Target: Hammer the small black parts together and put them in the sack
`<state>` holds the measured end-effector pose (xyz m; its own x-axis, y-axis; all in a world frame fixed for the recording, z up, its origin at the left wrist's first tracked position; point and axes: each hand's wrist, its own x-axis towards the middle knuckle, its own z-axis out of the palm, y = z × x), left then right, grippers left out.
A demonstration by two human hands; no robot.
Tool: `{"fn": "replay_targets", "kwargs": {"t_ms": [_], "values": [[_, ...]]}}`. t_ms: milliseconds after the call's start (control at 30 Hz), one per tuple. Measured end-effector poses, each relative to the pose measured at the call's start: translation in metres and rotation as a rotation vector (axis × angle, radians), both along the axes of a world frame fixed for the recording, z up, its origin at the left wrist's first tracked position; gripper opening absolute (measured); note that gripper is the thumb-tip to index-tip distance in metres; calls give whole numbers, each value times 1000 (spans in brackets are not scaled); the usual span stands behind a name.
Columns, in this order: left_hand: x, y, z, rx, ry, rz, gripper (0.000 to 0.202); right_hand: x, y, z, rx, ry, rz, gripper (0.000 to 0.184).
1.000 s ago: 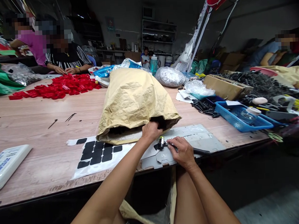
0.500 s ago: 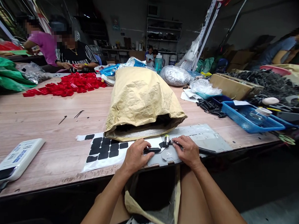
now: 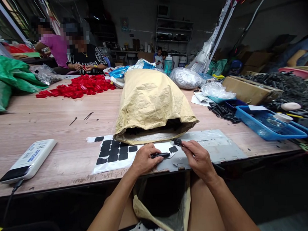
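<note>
My left hand (image 3: 144,159) pinches a thin black rod-like part (image 3: 160,155) and holds it flat on a grey plate (image 3: 215,147) at the table's near edge. My right hand (image 3: 199,157) grips a small hammer; its dark head (image 3: 177,141) is raised just above the plate, beside a black pad (image 3: 173,149). A white sheet with several black square pads (image 3: 114,154) lies left of my left hand. Right behind both hands lies a tan paper sack (image 3: 152,102) on its side, with its open mouth towards me.
A white device with a cable (image 3: 28,160) lies at the near left. Red parts (image 3: 77,88) are piled at the far left, where two people sit. A blue tray (image 3: 268,125), black parts (image 3: 223,111) and a cardboard box (image 3: 249,88) fill the right side. A bag hangs below the table edge (image 3: 162,209).
My left hand came out of the sack's mouth with a black rod and set it down on the plate. The hammer head in my right hand has turned and lifted a little.
</note>
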<state>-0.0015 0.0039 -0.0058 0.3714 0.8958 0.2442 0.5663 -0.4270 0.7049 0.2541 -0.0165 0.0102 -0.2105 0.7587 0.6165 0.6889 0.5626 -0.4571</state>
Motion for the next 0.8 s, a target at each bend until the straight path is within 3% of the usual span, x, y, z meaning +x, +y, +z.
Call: {"fn": "replay_targets", "kwargs": {"t_ms": [167,333,433,633,800], "values": [[0,1,-2,-17,-39,-13,17,-25,-13,16,-43,5,125,30],[0,-1,0,-8,-33,-19,14,-35,-19,12,1,-90,121,33],[0,-1,0,0,-29,-22,14,-34,-19,9,-11,-197,104,33],[0,0,-2,-15,-26,-3,17,-25,-19,16,26,-56,25,32],[0,0,0,-18,-25,7,17,-17,-19,8,-40,-117,13,29]]}}
